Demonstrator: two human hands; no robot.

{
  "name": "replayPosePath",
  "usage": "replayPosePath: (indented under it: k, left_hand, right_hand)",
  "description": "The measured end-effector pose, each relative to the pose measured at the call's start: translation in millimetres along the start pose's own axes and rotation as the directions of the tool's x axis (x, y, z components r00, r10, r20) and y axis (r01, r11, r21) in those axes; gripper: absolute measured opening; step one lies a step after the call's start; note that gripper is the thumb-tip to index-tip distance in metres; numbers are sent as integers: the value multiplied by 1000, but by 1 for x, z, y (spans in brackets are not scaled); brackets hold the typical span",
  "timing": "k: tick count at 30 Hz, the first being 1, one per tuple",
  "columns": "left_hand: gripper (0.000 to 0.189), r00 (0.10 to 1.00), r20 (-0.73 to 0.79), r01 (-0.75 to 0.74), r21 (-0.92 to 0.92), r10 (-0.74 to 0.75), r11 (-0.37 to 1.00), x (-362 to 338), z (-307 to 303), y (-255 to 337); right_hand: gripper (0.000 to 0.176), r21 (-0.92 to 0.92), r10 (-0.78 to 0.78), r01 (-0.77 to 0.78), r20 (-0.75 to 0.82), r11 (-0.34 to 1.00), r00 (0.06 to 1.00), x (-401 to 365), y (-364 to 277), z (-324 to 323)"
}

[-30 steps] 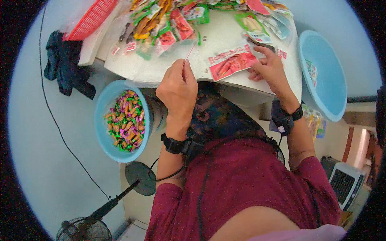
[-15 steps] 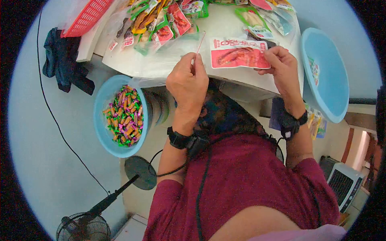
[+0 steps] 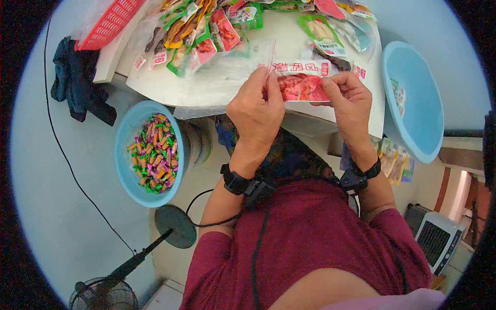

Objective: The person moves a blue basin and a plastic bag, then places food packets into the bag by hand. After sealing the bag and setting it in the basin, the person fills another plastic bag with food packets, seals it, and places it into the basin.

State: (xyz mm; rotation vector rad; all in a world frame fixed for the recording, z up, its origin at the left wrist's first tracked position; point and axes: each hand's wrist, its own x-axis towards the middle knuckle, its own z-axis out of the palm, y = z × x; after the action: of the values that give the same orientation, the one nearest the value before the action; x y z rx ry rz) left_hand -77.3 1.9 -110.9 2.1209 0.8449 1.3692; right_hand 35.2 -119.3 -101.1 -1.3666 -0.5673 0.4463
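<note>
A red-and-white food packet [image 3: 302, 87] is held level between both hands over the table's front edge. My right hand [image 3: 351, 95] pinches its right end between thumb and fingers. At the packet's left end, my left hand [image 3: 257, 111] is closed on the edge of a clear plastic bag [image 3: 266, 53] with a thin red line along it. The packet's left end meets the left fingertips and is partly hidden there. Beyond the hands, a heap of mixed sealed food packets [image 3: 206, 31] covers the back of the white table [image 3: 170, 85].
At the left stands a blue basin [image 3: 122, 155] of small wrapped snacks [image 3: 155, 155]. Another blue basin [image 3: 421, 113] at the right holds a few packets. A red plastic basket [image 3: 111, 23] sits at the back left, and a standing fan [image 3: 103, 294] is at lower left.
The packet and my right hand have moved left and slightly down, towards my left hand. My left hand has shifted right and down, so the packet's left end now meets its fingertips.
</note>
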Motion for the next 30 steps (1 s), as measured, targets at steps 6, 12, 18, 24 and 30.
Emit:
replayPosePath:
  k: [6,12,18,24,30]
  left_hand:
    - [11,997,81,24,-113,-15,993,-2,6,8]
    - [13,991,124,70,-158,-51,985,-5,10,13]
    - [14,979,153,171,-229,-138,958,-7,9,4]
    - [14,975,140,203,-240,-173,949,-8,7,-6]
    - [15,952,200,278,-250,-231,928,-14,10,-23]
  right_hand:
    - [9,-51,65,-61,68,997,996,3,12,21]
    - [16,-4,227,-233,249,972,942,10,37,35]
    - [15,-178,199,-143,349,973,916,13,39,43]
    - [18,-523,98,205,494,828,864,26,36,37]
    - [19,-412,68,26,212,911,975,45,-17,35]
